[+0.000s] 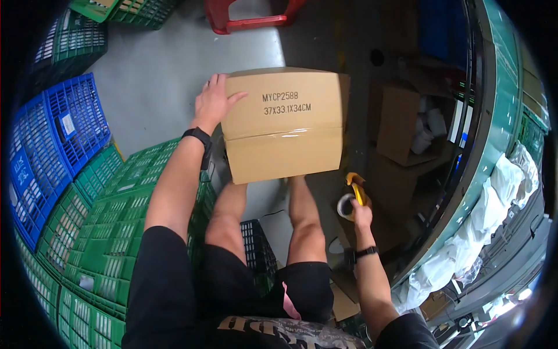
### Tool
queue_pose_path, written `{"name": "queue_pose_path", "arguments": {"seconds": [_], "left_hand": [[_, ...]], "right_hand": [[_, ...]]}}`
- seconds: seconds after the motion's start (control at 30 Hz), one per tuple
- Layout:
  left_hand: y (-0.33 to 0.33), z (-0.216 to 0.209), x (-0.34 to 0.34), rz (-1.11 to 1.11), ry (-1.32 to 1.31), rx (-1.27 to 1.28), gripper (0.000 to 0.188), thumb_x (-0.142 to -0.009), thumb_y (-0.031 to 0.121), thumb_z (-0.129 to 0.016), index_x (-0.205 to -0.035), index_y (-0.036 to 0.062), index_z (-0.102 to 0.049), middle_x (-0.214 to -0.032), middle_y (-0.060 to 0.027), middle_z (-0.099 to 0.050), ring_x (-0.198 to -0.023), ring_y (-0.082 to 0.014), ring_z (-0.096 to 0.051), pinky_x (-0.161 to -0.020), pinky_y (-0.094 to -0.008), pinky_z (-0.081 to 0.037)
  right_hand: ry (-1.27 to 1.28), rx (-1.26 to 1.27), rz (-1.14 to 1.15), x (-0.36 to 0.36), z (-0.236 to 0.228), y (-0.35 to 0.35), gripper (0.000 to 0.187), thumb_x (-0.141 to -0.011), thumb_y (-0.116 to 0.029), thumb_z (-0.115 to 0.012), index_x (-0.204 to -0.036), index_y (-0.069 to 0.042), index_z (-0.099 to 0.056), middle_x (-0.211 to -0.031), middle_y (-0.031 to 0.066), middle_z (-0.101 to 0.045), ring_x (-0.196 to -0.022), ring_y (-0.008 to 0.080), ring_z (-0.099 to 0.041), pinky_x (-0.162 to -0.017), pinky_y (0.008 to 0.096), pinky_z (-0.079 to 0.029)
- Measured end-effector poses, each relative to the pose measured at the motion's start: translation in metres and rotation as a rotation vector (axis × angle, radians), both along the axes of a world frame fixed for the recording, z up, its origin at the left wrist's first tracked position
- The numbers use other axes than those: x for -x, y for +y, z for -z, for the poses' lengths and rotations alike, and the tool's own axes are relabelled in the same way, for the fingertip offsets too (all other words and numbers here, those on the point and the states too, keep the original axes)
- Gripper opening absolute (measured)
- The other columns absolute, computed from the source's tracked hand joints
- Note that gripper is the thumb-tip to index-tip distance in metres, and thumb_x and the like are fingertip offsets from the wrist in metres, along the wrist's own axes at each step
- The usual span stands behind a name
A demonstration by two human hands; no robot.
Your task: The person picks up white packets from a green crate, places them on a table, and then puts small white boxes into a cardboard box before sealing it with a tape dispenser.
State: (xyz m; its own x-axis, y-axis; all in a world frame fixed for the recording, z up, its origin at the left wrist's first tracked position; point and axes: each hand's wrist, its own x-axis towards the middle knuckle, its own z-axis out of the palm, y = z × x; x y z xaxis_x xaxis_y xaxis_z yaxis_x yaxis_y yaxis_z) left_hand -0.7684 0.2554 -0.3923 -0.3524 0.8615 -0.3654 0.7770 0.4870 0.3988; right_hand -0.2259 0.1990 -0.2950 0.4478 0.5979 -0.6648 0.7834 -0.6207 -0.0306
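Note:
A brown cardboard box (285, 154) with printed markings is in front of my legs. Clear tape runs across the seam on the side turned to me. My left hand (214, 103) rests on the box's upper left corner, thumb spread over the printed face and the other fingers over the edge. Off to the right of the box, my right hand (361, 213) is closed round the handle of a yellow tape dispenser (358, 192). A roll of tape sits in the dispenser, apart from the box.
Green plastic crates (110, 232) and blue crates (72, 122) are stacked along my left. A red stool (256, 23) stands beyond the box. At right are an open carton (398, 125) with white rolls and a teal-edged table (485, 139) with white plastic bags (465, 238).

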Motion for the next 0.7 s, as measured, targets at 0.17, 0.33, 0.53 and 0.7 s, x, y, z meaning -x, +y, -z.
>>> {"name": "queue_pose_path", "arguments": {"seconds": [0.17, 0.33, 0.53, 0.7], "left_hand": [[-0.006, 0.012, -0.001, -0.016, 0.041, 0.013, 0.065, -0.081, 0.057, -0.063, -0.12, 0.0065, -0.051, -0.116, -0.0127, -0.053, -0.108, -0.0353, -0.056, -0.087, -0.0455, -0.049], [-0.011, 0.017, 0.002, -0.025, 0.044, -0.088, 0.064, -0.082, 0.057, -0.062, -0.12, 0.0069, -0.051, -0.117, -0.0125, -0.054, -0.107, -0.0357, -0.056, -0.087, -0.0456, -0.049], [-0.014, 0.005, -0.012, -0.143, 0.053, 0.025, 0.061, -0.086, 0.051, -0.062, -0.122, 0.0042, -0.049, -0.12, -0.0147, -0.052, -0.107, -0.0368, -0.056, -0.088, -0.0465, -0.047], [-0.06, 0.03, -0.076, -0.286, 0.051, -0.004, 0.063, -0.085, 0.053, -0.062, -0.119, 0.0029, -0.048, -0.115, -0.0198, -0.053, -0.103, -0.0415, -0.056, -0.084, -0.0486, -0.048]], "right_hand": [[-0.215, -0.085, 0.036, 0.062, 0.082, 0.029, 0.067, -0.07, -0.036, -0.075, -0.123, -0.003, -0.05, -0.121, 0.0216, -0.059, -0.109, 0.0363, -0.059, -0.092, 0.041, -0.047], [-0.231, 0.014, 0.011, 0.088, 0.1, 0.051, 0.067, -0.071, -0.038, -0.073, -0.125, -0.007, -0.048, -0.123, 0.0213, -0.058, -0.115, 0.0374, -0.056, -0.096, 0.042, -0.045], [-0.157, -0.035, 0.014, 0.034, 0.096, 0.041, 0.068, -0.076, -0.036, -0.07, -0.132, -0.01, -0.043, -0.124, 0.0197, -0.058, -0.12, 0.0374, -0.052, -0.1, 0.0433, -0.042], [-0.128, -0.033, -0.033, 0.005, 0.068, 0.031, 0.067, -0.074, -0.03, -0.07, -0.133, -0.008, -0.046, -0.125, 0.0199, -0.057, -0.119, 0.0354, -0.053, -0.1, 0.0389, -0.041]]}}
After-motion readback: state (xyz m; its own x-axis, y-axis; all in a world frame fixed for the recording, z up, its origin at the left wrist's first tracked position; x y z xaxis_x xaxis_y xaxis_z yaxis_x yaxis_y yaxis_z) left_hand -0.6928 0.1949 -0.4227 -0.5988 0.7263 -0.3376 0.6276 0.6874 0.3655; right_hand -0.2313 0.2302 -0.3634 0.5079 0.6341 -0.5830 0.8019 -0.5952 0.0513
